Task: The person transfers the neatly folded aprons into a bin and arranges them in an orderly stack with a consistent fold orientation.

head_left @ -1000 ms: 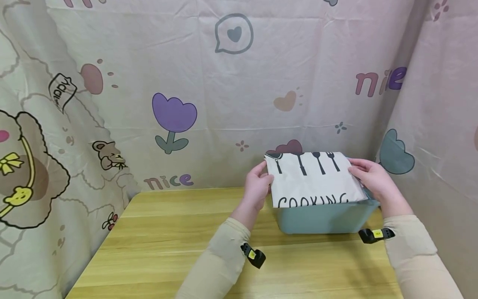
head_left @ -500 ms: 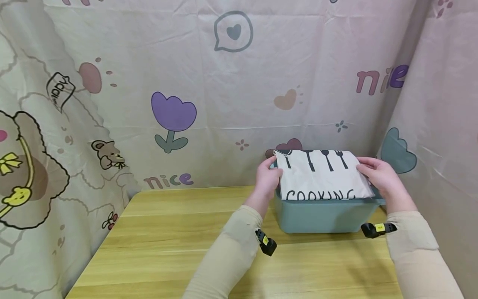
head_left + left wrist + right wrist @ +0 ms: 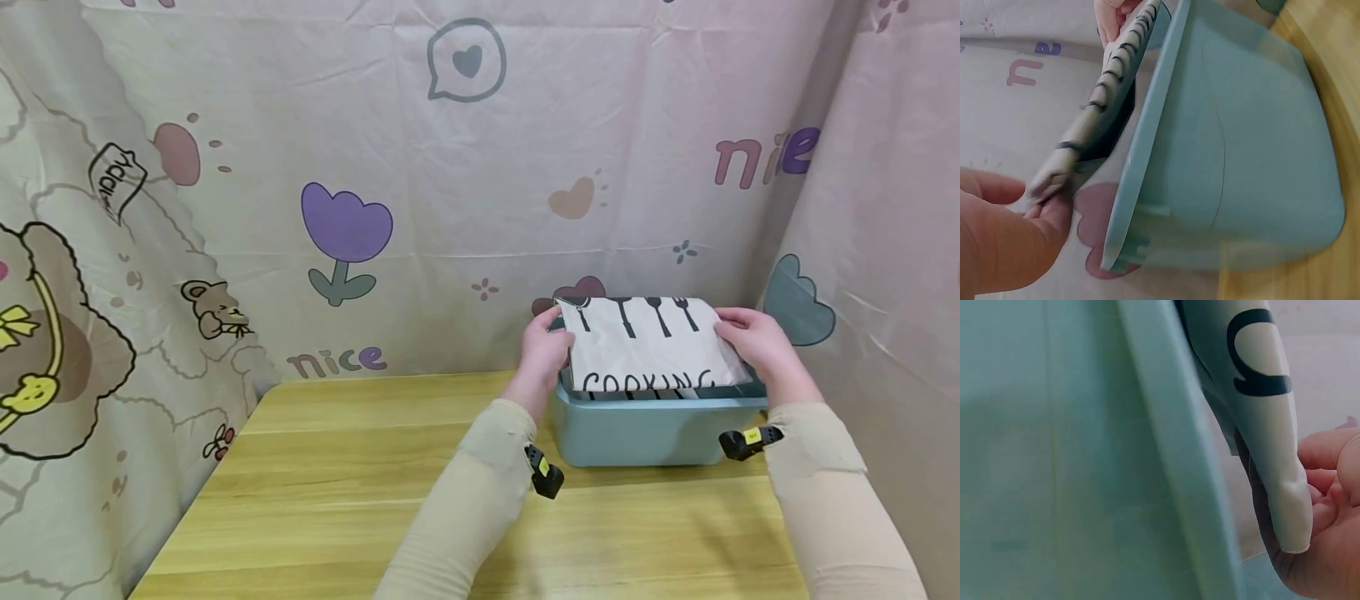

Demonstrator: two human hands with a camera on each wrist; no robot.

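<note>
A folded white cloth point(image 3: 648, 346) with black utensil prints and the word COOKING is held over a blue-green plastic bin point(image 3: 645, 433). My left hand point(image 3: 543, 350) pinches its left edge between thumb and fingers, as the left wrist view also shows. At the opposite edge, my right hand point(image 3: 761, 346) grips the cloth, thumb on top. In the left wrist view the cloth point(image 3: 1094, 103) is tilted, apart from the bin's rim point(image 3: 1147, 134). Below it, inside the bin, shows a strip of similar white printed fabric point(image 3: 678, 393); the rest is hidden.
The bin stands on a wooden table point(image 3: 337, 483), toward its right side. A printed curtain point(image 3: 465, 183) hangs close behind the table, with another stretch of it at the right. Bare tabletop lies left of the bin and in front of it.
Both hands carried the cloth rightward and back over the bin, then raised its front edge slightly. The bin's front rim and the printed fabric inside have come into view.
</note>
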